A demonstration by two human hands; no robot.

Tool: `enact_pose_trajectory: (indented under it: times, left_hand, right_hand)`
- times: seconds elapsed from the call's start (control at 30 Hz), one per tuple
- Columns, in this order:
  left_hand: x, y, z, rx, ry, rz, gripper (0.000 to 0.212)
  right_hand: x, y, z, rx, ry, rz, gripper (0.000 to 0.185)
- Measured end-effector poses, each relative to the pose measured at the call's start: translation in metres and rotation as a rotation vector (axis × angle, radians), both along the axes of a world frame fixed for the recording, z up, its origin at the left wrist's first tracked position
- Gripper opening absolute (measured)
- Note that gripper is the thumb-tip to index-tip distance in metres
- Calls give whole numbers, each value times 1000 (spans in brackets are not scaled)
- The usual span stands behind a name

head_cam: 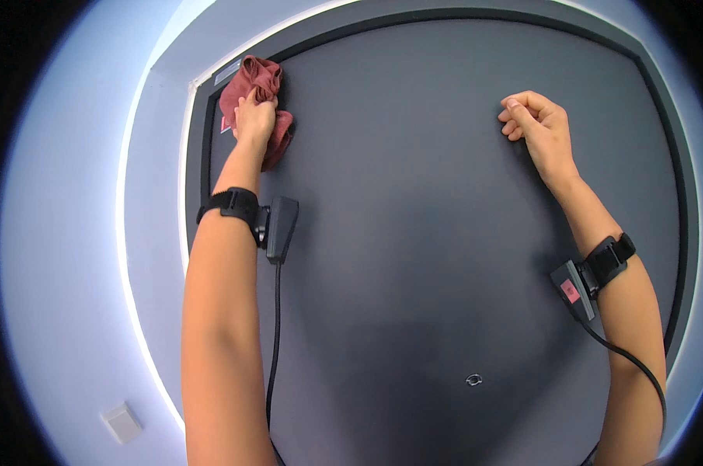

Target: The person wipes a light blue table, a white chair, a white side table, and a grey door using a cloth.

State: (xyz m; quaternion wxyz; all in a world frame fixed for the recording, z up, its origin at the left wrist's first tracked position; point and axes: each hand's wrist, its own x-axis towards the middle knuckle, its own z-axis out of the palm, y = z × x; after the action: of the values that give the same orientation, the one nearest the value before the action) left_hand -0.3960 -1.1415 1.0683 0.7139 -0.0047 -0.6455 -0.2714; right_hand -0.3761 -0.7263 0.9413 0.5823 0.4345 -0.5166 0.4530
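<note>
My left hand [255, 118] grips a reddish-brown cloth [261, 76] and presses it to the upper left corner of a dark grey door panel [398, 175]. Part of the cloth hangs below the hand, beside a small red and white sticker [225, 124] that it partly covers. My right hand [535, 125] is raised in front of the panel's upper right part, its fingers loosely curled and holding nothing. Whether it touches the panel I cannot tell. A black strap with a cabled device is on each forearm.
A dark frame [648, 64] with a black seal surrounds the panel. A label [228, 72] with writing is on its upper left corner. Low on the panel is a small round metal-rimmed fitting [474, 380]. A white switch plate [122, 423] is on the pale wall at lower left.
</note>
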Motion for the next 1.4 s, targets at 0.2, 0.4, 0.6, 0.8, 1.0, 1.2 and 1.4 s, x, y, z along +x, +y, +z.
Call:
enact_pose_trajectory:
  times: [0.2,0.4,0.6,0.8,1.0,1.2,1.4]
  left_hand:
    - [2,56,54,-320,21,-6,49]
    - [29,207,12,-638,9,3,45]
    - [18,182,46,-659,43,147,47]
    - [15,53,53,-422,10,301,43]
    - [-6,100,53,-232,-1,511,42]
    - [-59,189,43,-506,-42,625,43]
    - [-49,128,56,-412,3,627,40]
  right_hand:
    - [0,-9,2,48,40,46,12]
    - [2,-3,2,107,21,86,13]
    - [3,0,14,140,26,83,12]
    - [-3,-1,15,190,-6,147,13]
    - [-78,-22,24,172,59,282,14]
    - [-136,-31,27,186,5,383,13]
    - [-119,-39,23,214,-13,378,12]
